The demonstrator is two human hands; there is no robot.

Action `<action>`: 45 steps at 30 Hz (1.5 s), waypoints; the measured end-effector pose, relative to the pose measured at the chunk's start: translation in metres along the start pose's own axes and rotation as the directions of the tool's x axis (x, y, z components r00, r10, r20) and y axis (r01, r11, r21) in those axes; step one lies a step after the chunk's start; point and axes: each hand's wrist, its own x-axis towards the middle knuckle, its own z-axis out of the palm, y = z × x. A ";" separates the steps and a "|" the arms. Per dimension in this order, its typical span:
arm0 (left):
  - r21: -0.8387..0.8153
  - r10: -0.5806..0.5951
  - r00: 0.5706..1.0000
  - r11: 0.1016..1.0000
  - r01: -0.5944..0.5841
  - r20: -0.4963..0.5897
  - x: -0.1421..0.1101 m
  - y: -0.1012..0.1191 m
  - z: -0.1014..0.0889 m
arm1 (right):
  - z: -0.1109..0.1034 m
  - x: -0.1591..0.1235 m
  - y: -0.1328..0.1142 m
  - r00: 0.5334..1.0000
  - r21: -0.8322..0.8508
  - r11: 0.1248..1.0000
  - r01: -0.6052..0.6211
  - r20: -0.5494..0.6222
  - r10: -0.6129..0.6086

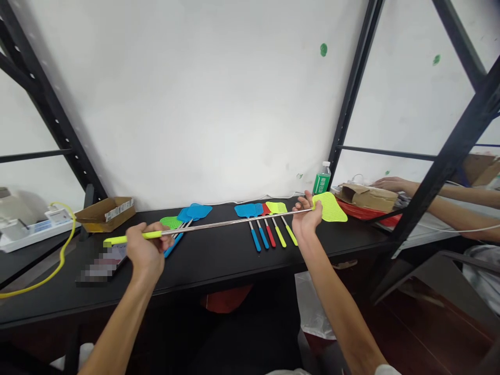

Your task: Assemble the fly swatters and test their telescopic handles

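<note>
A yellow-green fly swatter (230,222) with a long metal rod is held level above the black table. My left hand (146,247) is closed around its handle at the left. My right hand (307,216) grips the rod's other end, just beside the mesh head. Below the rod lies a row of several shorter swatters in blue (246,210), red (269,228) and yellow (277,208). Nearer my left hand, a pile of blue swatters (197,211) and a green one (170,222) rests on the table, partly hidden by that hand.
An open cardboard box (109,214) and a blurred-out flat device (103,263) are at the left, near a yellow cable (64,250) and power strip (39,234). A green-labelled bottle (322,179) stands at back right. Beyond the black rack post (449,140), another person's arms (441,200) reach over a bench.
</note>
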 end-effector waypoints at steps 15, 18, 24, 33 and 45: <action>0.213 -0.114 0.974 0.974 0.071 0.197 -0.008 -0.003 0.008 | 0.002 -0.009 -0.004 0.975 -0.144 0.985 -0.091 0.191 0.118; 0.192 -0.113 0.973 0.979 0.074 0.201 -0.005 -0.003 0.004 | 0.001 -0.003 -0.016 0.980 -0.146 0.989 -0.034 0.190 0.062; 0.355 -0.136 0.921 0.935 -0.002 0.364 -0.006 -0.001 -0.001 | 0.001 0.004 -0.032 0.987 -0.118 0.991 0.066 0.156 -0.047; 0.534 -0.234 0.666 0.794 -0.289 0.709 -0.022 0.018 0.007 | 0.000 0.008 -0.042 0.990 -0.045 0.996 0.078 0.122 -0.072; 0.476 -0.270 0.554 0.837 -0.269 0.787 -0.063 0.005 0.038 | 0.018 -0.028 -0.033 0.951 -0.086 0.984 0.155 0.282 -0.125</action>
